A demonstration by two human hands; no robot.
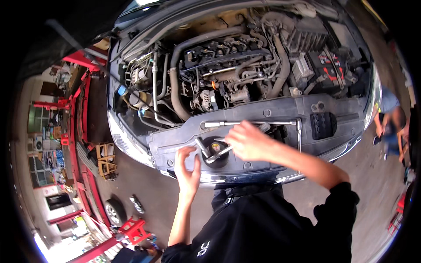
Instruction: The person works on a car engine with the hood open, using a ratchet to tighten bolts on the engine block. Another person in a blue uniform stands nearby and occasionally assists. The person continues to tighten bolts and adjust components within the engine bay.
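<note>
Black shirt (pixel 263 225) faces panel (pixel 280 109) over floor (pixel 335 197), left hand (pixel 188 173) spread, right hand (pixel 249 141) gripping tool (pixel 220 154).

A wheel (pixel 113 213) on the floor (pixel 151 186) between a red stool (pixel 134 231) and wooden rack (pixel 106 159)

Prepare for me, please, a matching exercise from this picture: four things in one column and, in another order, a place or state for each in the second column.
Things
1. Left hand
2. Long metal bar
3. Stool
4. Battery

Places and states
A. Red, standing on the floor
B. Thumb and fingers apart
C. To the right of the engine in the picture
D. Lying on the dark panel in front of the engine

Right pairs: 1-B, 2-D, 3-A, 4-C
</note>
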